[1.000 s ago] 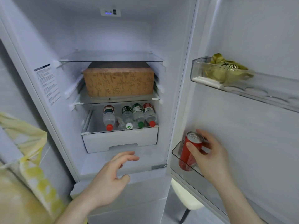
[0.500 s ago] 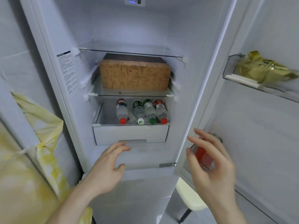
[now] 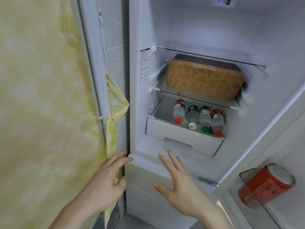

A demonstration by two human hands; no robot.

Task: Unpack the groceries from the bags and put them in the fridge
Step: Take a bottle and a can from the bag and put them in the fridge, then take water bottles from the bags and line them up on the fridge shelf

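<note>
Fingers: our left hand and right hand spread, empty, before the fridge. Stowed: red soda can in door bin; four bottles in drawer; brown box on shelf. Outstanding, we judge: yellow bag, left.

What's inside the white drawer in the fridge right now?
Four plastic bottles lie side by side in the white drawer, caps toward the front: red, white, green, red. The drawer's front wall hides whatever lies beneath them.

Glossy metal can, clear plastic bottles, smooth white fridge walls, matt yellow cloth.
</note>
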